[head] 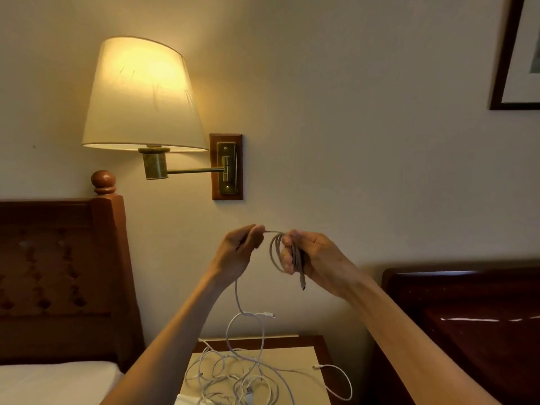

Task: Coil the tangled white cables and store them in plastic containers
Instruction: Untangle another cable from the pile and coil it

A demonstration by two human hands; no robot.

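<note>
The right hand [314, 260] was up in front of the wall, with its fingers curled round a small coil [285, 252] of thin white cable. One end with a plug [302, 283] hung down from the coil. The left hand [239, 251] pinched the loose part of the same cable between thumb and fingers, just beside the coil. From there the cable dropped down to the tangled pile [248, 378] of white cables on the nightstand [315, 355] below. To do this step well, I think the left hand should let the cable slide through slowly and lay each new loop the same size as the others, while the right hand keeps the loops tight together so they do not slip. The cables looked smooth, round and bendy. The nightstand was wood with a pale, flat top. I could not see any plastic containers.
</note>
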